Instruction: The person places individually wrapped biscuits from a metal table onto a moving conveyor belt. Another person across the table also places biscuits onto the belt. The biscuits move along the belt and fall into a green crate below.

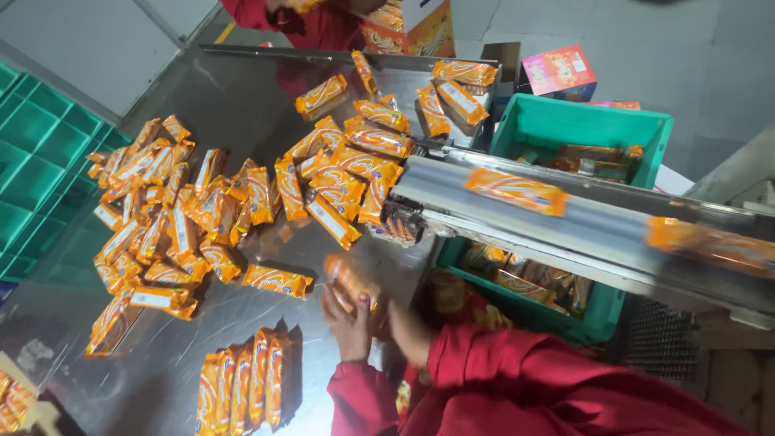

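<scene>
left hand (pixel 349 319) grips orange packet (pixel 347 281) (blurred) | green crate (pixel 577 127): packets inside

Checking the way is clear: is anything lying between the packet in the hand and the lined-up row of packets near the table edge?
Nothing visible does. Only bare steel table lies between the packet in the left hand and the lined-up row; the loose pile sits off to the side.

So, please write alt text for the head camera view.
Two hands in red sleeves, left hand and right hand, hold an orange snack packet over a steel table strewn with packets, beside a conveyor and green crates.
</scene>
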